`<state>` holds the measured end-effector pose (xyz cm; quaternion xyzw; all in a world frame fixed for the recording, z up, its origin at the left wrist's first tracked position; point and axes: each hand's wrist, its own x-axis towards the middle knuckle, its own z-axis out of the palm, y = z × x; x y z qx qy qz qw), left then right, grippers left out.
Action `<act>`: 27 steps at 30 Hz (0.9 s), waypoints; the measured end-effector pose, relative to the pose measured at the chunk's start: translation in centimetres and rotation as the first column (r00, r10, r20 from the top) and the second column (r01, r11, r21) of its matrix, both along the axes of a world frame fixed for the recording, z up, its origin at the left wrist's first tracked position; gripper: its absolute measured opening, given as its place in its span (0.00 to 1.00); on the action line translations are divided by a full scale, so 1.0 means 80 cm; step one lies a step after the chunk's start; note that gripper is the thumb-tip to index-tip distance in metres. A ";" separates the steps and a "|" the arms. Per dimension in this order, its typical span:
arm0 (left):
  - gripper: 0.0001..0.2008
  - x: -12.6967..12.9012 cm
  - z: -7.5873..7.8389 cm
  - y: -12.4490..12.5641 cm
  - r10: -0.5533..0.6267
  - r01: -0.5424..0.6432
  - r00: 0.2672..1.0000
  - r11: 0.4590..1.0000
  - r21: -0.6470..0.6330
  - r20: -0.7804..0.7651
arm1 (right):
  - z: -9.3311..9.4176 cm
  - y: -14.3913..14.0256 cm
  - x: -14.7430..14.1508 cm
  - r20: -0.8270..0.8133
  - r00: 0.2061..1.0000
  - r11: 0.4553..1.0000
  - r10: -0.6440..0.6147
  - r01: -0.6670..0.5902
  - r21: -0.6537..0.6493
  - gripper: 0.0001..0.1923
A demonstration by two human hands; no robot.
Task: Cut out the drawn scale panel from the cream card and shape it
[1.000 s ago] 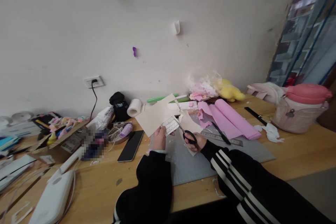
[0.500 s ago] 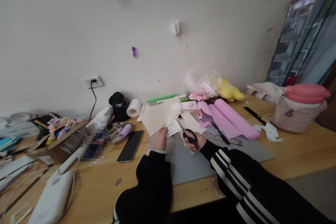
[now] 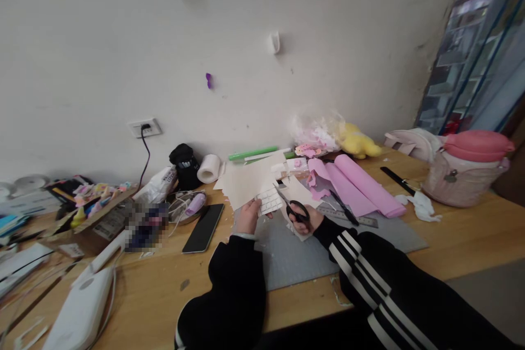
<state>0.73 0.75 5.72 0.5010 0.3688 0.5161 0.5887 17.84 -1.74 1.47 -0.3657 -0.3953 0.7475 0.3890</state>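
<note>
Grey cutting mat (image 3: pixel 361 240) on table (image 3: pixel 471 240), near centre. Left hand (image 3: pixel 248 216): fingers clamped on cream sheet (image 3: pixel 248 180), held above mat. Right hand (image 3: pixel 308 220): fingers closed through black scissors (image 3: pixel 292 206), blades at sheet edge. Farther right: pink roll (image 3: pixel 361 183)

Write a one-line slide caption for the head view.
Right hand cuts cream sheet with black scissors; left hand holds it.
</note>
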 end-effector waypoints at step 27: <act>0.12 0.010 0.004 0.003 0.175 -0.150 0.915 0.984 -0.096 0.363 | 0.015 -0.012 -0.016 0.126 0.992 1.000 -0.007 0.007 -0.005 0.16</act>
